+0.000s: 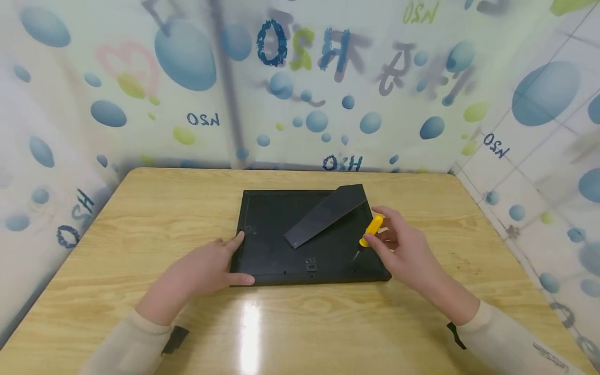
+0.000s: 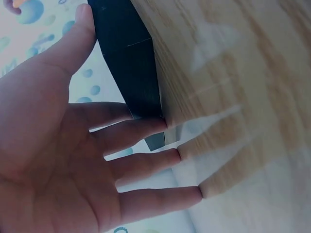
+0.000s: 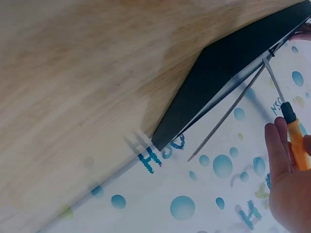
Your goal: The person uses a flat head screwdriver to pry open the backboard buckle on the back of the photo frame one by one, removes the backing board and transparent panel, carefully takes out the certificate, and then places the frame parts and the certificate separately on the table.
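Observation:
A black picture frame (image 1: 267, 213) lies back side up on the table, its stand leg (image 1: 328, 214) raised at a slant. My left hand (image 1: 211, 265) rests on the frame's near left corner, thumb and index finger spread along the edges. In the left wrist view, the other fingers (image 2: 160, 196) stretch straight down to the tabletop. My right hand (image 1: 408, 252) grips a screwdriver (image 1: 373, 232) by its yellow handle. The shaft points down at the frame's near right part; whether the tip touches is unclear. The right wrist view shows the stand leg (image 3: 228, 115) beyond the frame's edge.
The wooden table (image 1: 178, 203) extends around the frame on all sides. A patterned curtain (image 1: 290, 104) with blue and green dots hangs behind the table's far edge, and similar walls stand left and right. A small metal hanger plate (image 1: 311, 265) sits near the frame's front edge.

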### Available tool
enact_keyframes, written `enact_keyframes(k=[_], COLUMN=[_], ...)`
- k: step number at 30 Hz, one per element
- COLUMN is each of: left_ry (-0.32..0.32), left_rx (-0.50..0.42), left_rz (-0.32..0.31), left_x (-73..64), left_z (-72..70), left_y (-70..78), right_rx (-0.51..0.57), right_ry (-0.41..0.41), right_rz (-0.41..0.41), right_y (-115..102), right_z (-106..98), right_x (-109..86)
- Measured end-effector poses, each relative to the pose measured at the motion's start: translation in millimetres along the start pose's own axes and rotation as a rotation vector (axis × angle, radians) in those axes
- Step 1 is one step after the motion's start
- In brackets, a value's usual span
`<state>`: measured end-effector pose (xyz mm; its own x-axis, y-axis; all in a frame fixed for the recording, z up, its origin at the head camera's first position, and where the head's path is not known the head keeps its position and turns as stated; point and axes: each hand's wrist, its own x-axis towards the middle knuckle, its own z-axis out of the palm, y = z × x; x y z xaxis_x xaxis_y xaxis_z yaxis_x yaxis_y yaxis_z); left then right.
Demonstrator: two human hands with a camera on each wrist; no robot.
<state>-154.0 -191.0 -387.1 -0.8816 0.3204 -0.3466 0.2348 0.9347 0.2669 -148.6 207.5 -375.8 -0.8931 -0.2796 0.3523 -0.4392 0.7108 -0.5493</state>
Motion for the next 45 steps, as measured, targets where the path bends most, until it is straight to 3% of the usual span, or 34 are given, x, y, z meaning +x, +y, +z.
enact_keyframes(k=[7,18,25,30,33,38,45], left_ry=[0.007,-0.005,-0.009,-0.001,0.002,0.008,0.002], left_rx=[0.007,0.009,-0.006,0.001,0.003,0.008,-0.008], left_rz=[-0.001,-0.005,-0.013,-0.003,-0.001,0.003,-0.004], left_x=[3.2,3.8,5.2,6.4,6.4,5.8,4.7], left_z=[0.8,-1.1,0.7,2.0,2.7,2.4,1.8], left_y=[0.3,-1.0,-1.2,-2.2,-2.0,-2.4,-2.1], right_rx=[0.009,0.005,0.045,0.191,0.218,0.153,0.056], right_ry=[-0.013,0.055,0.044,-0.009,-0.036,-0.098,-0.265], right_rz=[0.03,-0.077,-0.074,-0.025,-0.023,-0.096,-0.155], right_y=[-6,-9,-19,-23,-24,-23,-25], right_z=[2,4,4,11,21,42,69], right_x=[11.9,32.2,51.6,69.3,76.0,84.7,94.0])
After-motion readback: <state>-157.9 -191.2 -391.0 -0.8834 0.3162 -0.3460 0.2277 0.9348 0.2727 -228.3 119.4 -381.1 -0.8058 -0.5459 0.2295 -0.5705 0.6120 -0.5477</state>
